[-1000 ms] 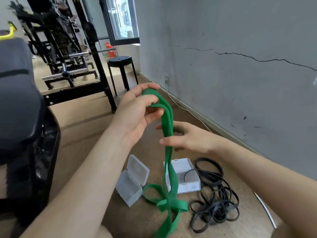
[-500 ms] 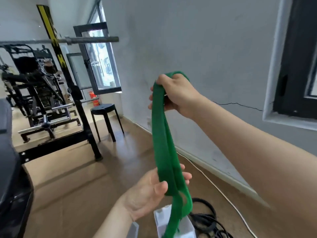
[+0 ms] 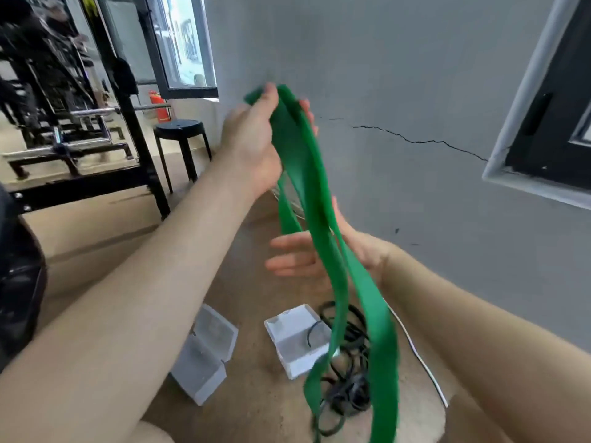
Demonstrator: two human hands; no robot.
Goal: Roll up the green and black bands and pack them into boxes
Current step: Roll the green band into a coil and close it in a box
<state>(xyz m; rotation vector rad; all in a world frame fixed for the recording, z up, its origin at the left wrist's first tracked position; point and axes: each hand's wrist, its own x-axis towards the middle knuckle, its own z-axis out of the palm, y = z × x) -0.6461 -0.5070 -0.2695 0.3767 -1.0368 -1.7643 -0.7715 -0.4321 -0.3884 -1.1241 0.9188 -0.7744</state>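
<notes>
Pinching the doubled top of the green band (image 3: 308,167), the left hand (image 3: 252,139) holds it high so the loops hang free, probably to straighten them before rolling. The right hand (image 3: 297,260) is open, its flat fingers steadying the strands lower down. On the floor (image 3: 96,238) below wait the clear box (image 3: 204,359), the white box (image 3: 294,340) and the black bands (image 3: 348,375).

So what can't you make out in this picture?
Head view:
green band: its lower end runs off the bottom edge.
black bands: blurred and partly behind the green band, so no count.
right hand: the band crosses the palm, hiding whether they touch.
left hand: partly hidden behind the band.
</notes>
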